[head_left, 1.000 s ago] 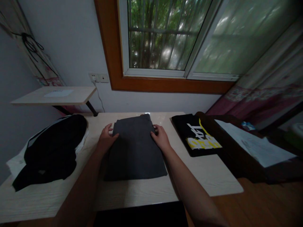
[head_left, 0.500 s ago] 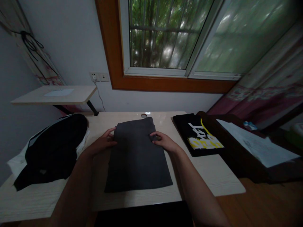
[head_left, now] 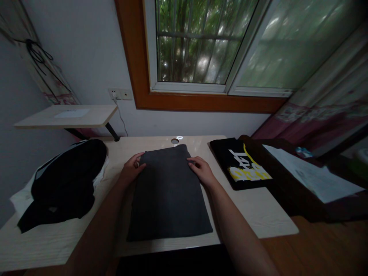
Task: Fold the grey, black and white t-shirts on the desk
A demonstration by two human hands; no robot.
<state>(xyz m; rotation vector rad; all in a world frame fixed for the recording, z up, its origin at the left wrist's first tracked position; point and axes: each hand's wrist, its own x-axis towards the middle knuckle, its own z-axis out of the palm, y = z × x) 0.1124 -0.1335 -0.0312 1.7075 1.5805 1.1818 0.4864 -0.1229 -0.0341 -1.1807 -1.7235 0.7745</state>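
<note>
A dark grey folded garment lies flat in front of me, a neat rectangle with its wider end towards my body. My left hand grips its left edge near the far corner, thumb on top and fingertips partly hidden at the side. On the opposite edge, my right hand pinches the cloth at about the same height. What kind of garment it is does not show.
The pale wooden table carries a folded black garment with white and yellow print on the right. A heap of black and white clothes lies left, below a small raised shelf. A cable hole sits at the back.
The grey garment has slid slightly towards me and its far end has narrowed a little. My left hand has moved right and closed on the edge; my right hand has shifted slightly right.
</note>
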